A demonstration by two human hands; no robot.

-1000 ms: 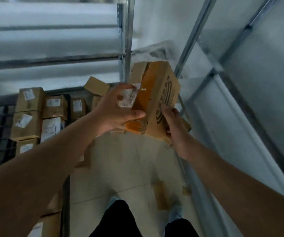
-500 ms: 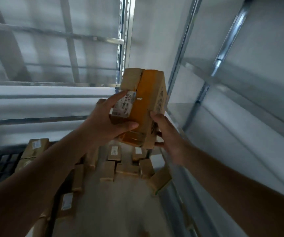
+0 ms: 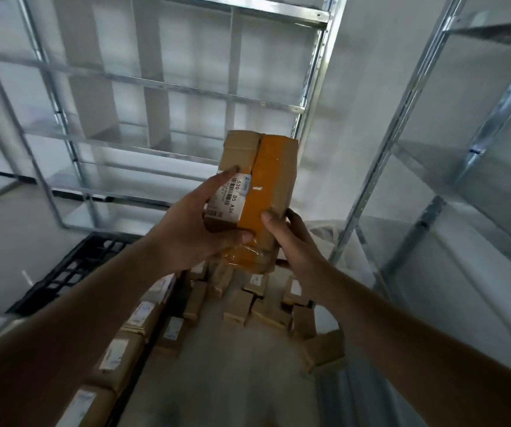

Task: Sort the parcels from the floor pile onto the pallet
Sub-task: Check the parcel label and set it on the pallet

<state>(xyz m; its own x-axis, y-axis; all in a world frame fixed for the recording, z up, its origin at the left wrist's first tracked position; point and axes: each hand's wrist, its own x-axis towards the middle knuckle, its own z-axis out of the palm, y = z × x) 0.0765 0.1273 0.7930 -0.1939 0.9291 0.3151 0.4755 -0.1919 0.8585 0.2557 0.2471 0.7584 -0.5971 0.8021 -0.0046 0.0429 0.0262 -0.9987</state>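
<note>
**Parcel held up at chest height between warehouse racks**

Fingers [image 3: 226, 177] of the left hand [image 3: 192, 232] curl round the near left side of a cardboard parcel [image 3: 260, 186], the forefinger lying across its white shipping label [image 3: 228, 200] and the thumb pressed along the near end. The right hand [image 3: 291, 241] grips the parcel's near right corner, its thumb on the top face and the remaining fingers tucked behind the edge. The parcel is held in the air, long axis pointing away from the person, and a broad strip of orange tape [image 3: 269, 183] runs down its length; clear tape wraps the crumpled near end. The label reads "530 D5 A36" beside a barcode.

Below the hands, a pile of small brown parcels [image 3: 266, 306] lies on the pale floor [image 3: 241, 380], several bearing white labels. A row of labelled boxes [image 3: 143, 325] runs along the near left, beside a black grid pallet [image 3: 72, 266] at the left. Bare galvanised metal shelving [image 3: 167, 87] stands at the far side, and a second rack [image 3: 432, 149] rises on the right.
</note>
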